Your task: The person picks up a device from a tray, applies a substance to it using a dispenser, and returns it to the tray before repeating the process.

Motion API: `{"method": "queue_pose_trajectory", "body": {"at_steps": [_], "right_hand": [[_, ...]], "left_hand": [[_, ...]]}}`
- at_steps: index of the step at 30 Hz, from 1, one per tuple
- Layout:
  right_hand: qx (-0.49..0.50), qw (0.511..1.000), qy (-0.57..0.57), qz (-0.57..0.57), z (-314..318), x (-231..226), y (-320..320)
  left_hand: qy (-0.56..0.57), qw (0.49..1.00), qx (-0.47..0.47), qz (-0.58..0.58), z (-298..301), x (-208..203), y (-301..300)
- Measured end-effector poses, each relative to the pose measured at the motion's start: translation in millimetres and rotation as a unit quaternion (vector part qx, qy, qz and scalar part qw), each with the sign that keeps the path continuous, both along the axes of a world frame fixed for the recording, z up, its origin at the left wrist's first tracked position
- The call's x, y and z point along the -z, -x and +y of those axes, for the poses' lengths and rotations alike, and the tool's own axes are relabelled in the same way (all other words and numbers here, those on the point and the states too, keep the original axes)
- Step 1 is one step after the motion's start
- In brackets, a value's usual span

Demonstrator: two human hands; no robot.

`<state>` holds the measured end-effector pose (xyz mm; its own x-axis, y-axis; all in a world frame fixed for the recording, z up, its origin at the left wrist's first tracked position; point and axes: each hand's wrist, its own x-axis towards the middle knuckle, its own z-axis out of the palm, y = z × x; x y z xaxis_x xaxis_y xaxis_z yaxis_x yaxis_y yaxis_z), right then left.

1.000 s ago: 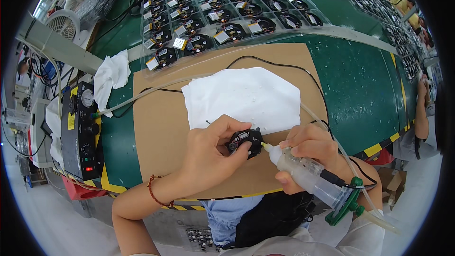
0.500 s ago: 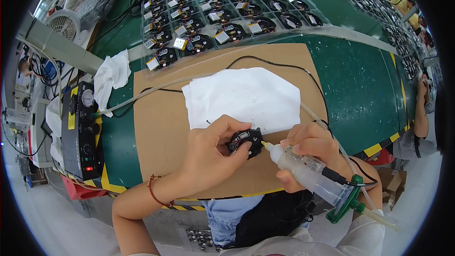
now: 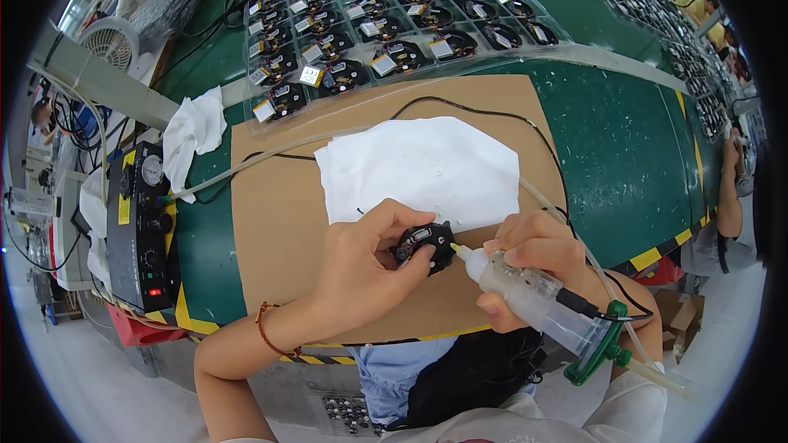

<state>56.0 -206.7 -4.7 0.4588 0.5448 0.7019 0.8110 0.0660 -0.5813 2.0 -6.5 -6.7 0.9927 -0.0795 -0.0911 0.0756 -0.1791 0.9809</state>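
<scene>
Brown flat cardboard (image 3: 279, 254) lies unchanged; the left hand (image 3: 361, 258) still pinches a rounded black plastic part (image 3: 439, 239), the right hand (image 3: 548, 253) still grips a translucent plastic syringe (image 3: 529, 294).

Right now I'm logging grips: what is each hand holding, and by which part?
The left hand pinches the black piece by its edges; the right hand grips the clear syringe around its front end.

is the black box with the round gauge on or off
On, it seems: a red light glows low on the front of the black box.
</scene>
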Motion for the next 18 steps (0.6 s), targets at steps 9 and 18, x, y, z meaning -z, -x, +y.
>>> {"method": "queue_pose_trajectory", "body": {"at_steps": [9, 18], "right_hand": [[-0.003, 1.0, 0.02, 0.019, 0, -4, 1], [0.11, 0.984, -0.131, 0.056, -4, -4, -17]], "left_hand": [[0.01, 1.0, -0.002, -0.003, 2, 1, -1], [0.133, 0.985, 0.066, 0.088, 13, -21, -10]]}}
